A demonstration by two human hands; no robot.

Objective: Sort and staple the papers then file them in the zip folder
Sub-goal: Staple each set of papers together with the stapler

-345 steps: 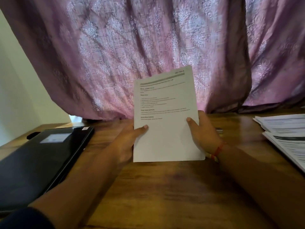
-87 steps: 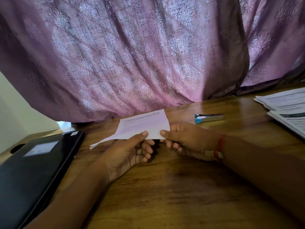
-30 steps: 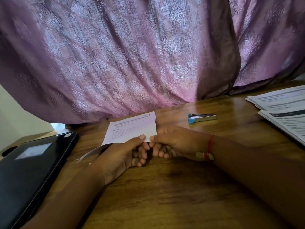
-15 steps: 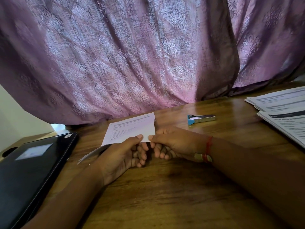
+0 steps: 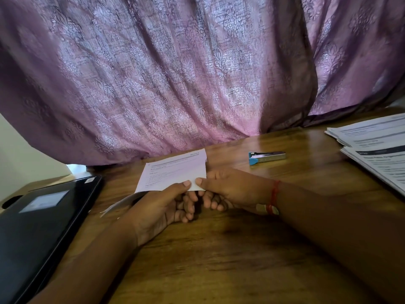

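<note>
Both hands meet at the middle of the desk (image 5: 219, 260) and hold a set of printed papers (image 5: 175, 172) by its near edge. The left hand (image 5: 160, 207) pinches the sheets with its thumb on top and its fingers curled underneath; the right hand (image 5: 230, 189) pinches the near right corner the same way, thumb on top, fingers tucked below. The two thumbs lie just beside each other on the paper. The papers slope away from the hands toward the far side, printed face up, and a lower sheet sags out to the left below the left hand, close to the desk top.

The stapler (image 5: 267, 156), silver with a blue end, lies on the desk to the far right of the hands, apart from them and from the held papers. Two stacks of printed papers (image 5: 377, 148) rest at the right edge of the desk. The black zip folder (image 5: 41, 227) lies flat and closed at the near left, well apart from the hands. A purple patterned curtain (image 5: 175, 73) hangs behind the desk.
</note>
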